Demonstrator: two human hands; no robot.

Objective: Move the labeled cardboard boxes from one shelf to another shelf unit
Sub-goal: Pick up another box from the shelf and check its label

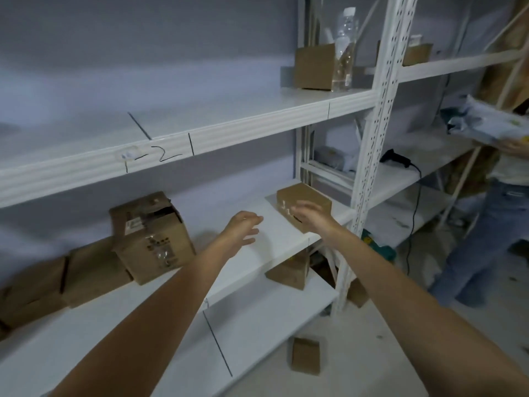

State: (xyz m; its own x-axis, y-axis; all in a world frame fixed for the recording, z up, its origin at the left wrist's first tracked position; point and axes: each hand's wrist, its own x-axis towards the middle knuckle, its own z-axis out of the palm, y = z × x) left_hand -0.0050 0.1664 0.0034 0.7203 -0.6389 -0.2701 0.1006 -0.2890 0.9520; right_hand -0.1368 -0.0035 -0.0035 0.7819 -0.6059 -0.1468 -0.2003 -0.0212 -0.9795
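On the middle shelf (274,233) of the white shelf unit, toward its right end, a small flat cardboard box (300,199) lies with pale marks on its near face (too blurred to read as a label). Both bare hands reach for it. The right hand (310,214) is just at the box's near face, fingers (303,206) spread wide and loosely curved, empty; whether they already touch the cardboard I cannot tell. The left hand (243,224) hovers over bare shelf to the left of the box, apart from it, its fingers (253,220) also wide and holding nothing.

Further left on the same shelf stands a taller printed carton (151,239), tilted, with a row of plain brown boxes (57,279) beyond it at the far left. The step in hand looks like the reach before a pick-up: nothing is gripped yet. The next move calls for the left hand to close the gap to the box's left side while the right settles on the other, then a two-handed lift clear of the shelf edge and the perforated upright (375,133) standing just right of it. A second person (492,213) stands near on the right, so the carry needs room there.
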